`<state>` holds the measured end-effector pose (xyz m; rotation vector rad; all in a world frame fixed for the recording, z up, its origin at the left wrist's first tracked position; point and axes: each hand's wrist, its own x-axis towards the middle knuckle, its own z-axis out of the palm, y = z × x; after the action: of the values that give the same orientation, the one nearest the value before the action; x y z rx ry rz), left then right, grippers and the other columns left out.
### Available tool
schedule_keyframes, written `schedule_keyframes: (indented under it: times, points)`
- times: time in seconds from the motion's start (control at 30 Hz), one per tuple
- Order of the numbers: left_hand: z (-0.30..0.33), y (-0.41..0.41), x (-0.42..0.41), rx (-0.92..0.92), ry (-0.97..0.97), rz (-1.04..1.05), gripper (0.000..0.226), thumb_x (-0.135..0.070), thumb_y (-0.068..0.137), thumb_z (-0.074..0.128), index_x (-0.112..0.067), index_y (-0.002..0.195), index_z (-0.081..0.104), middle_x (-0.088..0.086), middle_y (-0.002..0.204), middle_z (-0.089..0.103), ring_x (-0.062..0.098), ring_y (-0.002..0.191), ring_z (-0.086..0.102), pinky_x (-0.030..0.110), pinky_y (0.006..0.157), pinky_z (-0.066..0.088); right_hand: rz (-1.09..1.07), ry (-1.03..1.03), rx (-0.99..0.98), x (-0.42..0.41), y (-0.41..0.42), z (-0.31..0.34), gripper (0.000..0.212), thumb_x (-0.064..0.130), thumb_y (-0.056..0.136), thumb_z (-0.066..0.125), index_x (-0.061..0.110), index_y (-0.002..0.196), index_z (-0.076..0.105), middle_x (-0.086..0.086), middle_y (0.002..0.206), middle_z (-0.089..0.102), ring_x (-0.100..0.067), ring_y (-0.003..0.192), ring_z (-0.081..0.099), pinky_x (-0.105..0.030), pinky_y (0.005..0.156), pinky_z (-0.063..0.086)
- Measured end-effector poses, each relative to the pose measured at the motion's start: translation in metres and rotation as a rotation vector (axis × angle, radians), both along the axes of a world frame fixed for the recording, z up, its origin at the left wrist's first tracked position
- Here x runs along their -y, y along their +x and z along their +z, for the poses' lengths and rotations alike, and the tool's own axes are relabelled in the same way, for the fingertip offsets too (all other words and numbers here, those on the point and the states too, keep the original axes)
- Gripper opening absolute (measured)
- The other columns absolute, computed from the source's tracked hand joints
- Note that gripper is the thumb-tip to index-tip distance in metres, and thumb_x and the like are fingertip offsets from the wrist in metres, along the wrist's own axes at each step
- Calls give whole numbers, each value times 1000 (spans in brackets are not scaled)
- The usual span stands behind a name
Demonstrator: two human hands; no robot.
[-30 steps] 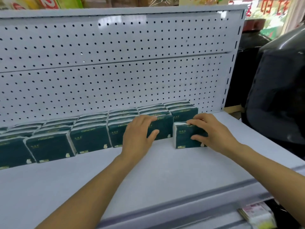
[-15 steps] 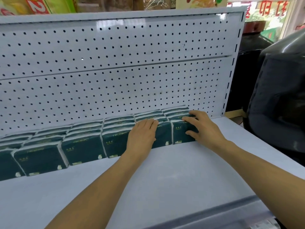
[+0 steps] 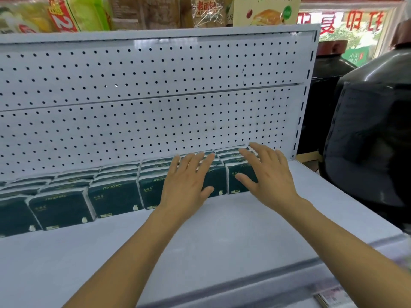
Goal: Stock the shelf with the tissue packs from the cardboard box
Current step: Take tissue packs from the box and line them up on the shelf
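Dark green tissue packs [image 3: 114,196] stand in rows along the back of the white shelf [image 3: 211,236], against the pegboard. My left hand [image 3: 189,181] lies flat with straight fingers over the packs near the row's right end. My right hand [image 3: 266,174] is spread over the rightmost pack [image 3: 233,183], fingers straight and holding nothing. The cardboard box is out of view.
A white perforated back panel [image 3: 155,121] rises behind the packs. Packaged goods [image 3: 77,14] sit above the panel. A big dark rounded object [image 3: 369,134] stands just right of the shelf. A price label [image 3: 329,295] shows on the shelf's front edge.
My right hand pushed the last pack back into line at the row's right end, then let go of it. Both hands now lie flat and spread over the packs.
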<state>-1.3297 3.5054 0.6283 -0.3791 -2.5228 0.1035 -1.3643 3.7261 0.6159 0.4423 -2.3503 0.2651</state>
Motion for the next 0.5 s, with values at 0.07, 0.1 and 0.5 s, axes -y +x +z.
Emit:
schedule_keyframes:
  times: [0.07, 0.1, 0.5]
  points:
    - [-2, 27, 3, -83, 44, -14, 78, -47, 84, 69, -26, 150, 32, 4, 148, 45, 27, 132, 46, 48, 112, 32, 59, -28, -63, 7, 26, 2, 56, 47, 89, 58, 21, 137, 49, -6, 141, 49, -28, 127, 47, -49, 106, 37]
    - [-4, 42, 6, -114, 90, -19, 77, -46, 83, 71, -27, 148, 35, 5, 144, 49, 28, 127, 51, 47, 106, 40, 88, -29, -91, 12, 40, 1, 54, 46, 88, 57, 20, 136, 51, -6, 137, 53, -28, 123, 51, -47, 101, 41]
    - [-69, 233, 66, -107, 232, 248, 65, -55, 93, 46, -25, 149, 32, 5, 144, 50, 28, 128, 50, 53, 108, 39, 383, 45, -65, 96, 172, -50, 54, 41, 87, 65, 19, 136, 51, -9, 134, 56, -28, 116, 53, -47, 95, 46]
